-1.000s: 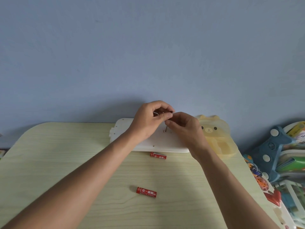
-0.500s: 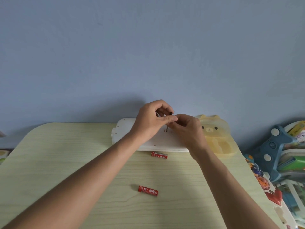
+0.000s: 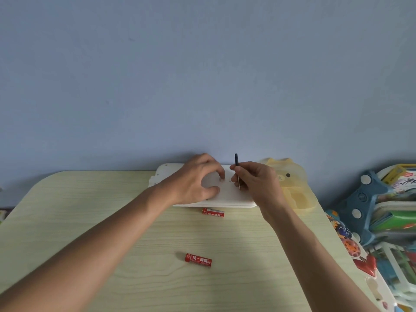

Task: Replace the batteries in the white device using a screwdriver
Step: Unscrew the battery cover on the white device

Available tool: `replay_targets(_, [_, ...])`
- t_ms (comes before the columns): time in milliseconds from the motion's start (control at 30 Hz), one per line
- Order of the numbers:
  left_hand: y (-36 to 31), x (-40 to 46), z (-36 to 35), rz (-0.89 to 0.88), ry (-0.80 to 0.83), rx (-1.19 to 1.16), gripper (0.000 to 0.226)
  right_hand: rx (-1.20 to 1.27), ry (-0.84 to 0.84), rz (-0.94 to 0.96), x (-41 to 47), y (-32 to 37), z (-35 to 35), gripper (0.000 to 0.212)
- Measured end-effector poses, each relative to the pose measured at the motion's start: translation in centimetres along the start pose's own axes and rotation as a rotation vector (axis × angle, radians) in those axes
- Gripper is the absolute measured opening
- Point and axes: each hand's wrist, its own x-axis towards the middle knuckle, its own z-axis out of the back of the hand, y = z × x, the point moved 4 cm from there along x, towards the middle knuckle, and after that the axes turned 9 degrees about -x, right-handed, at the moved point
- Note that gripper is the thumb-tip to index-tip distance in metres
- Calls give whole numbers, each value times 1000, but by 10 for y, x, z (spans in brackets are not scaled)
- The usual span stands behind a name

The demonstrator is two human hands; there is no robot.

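Note:
The white device (image 3: 227, 195) lies flat at the far edge of the table against the blue wall. My left hand (image 3: 198, 179) rests on it, fingertips curled onto its surface with thumb and fingers apart. My right hand (image 3: 254, 179) holds a thin dark screwdriver (image 3: 236, 167) upright just above the device, its tip pointing down near a small hole. One red battery (image 3: 213, 212) lies against the device's near edge. A second red battery (image 3: 198, 260) lies in the middle of the table.
A pale yellow bear-shaped plastic box (image 3: 292, 185) sits right of the device. Colourful toys and books (image 3: 382, 210) crowd the floor beyond the table's right edge. The light wood table (image 3: 90, 221) has a rounded far-left corner.
My hands have separated: the left dropped onto the device, the right lifted the screwdriver up and to the right, away from the hole.

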Motion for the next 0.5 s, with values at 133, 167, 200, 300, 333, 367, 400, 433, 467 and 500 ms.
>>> replay_targets(133, [-2,2,0,-7,32,48,28,-41,2,7,0,-2,-2,17])
replay_targets(167, [-1,3,-1,-11,34,64,28,-45,0,7,0,-2,-2,17])
replay_targets(200, [-1,3,-1,-16,37,79,28,-50,-2,8,0,-3,-2,17])
replay_targets(300, [-1,6,-1,-34,50,126,28,-54,-5,11,-1,-4,-2,17])
replay_targets(333, [-2,7,-1,-43,54,143,28,-51,-7,11,-1,-5,-2,17])
replay_targets(367, [-2,8,-1,-51,57,158,27,-50,-10,9,-1,-6,-2,17])
replay_targets(400, [-2,9,-2,-57,59,168,27,-50,-12,8,-1,-6,-1,17])
replay_targets(433, [-2,9,-2,-57,61,174,27,-52,-13,7,-1,-6,-2,17])
replay_targets(467, [-2,10,-3,-58,64,181,28,-51,-14,7,-1,-6,-2,17])
replay_targets(500, [-1,11,-4,-58,67,191,29,-52,-15,9,-2,-6,-2,17])
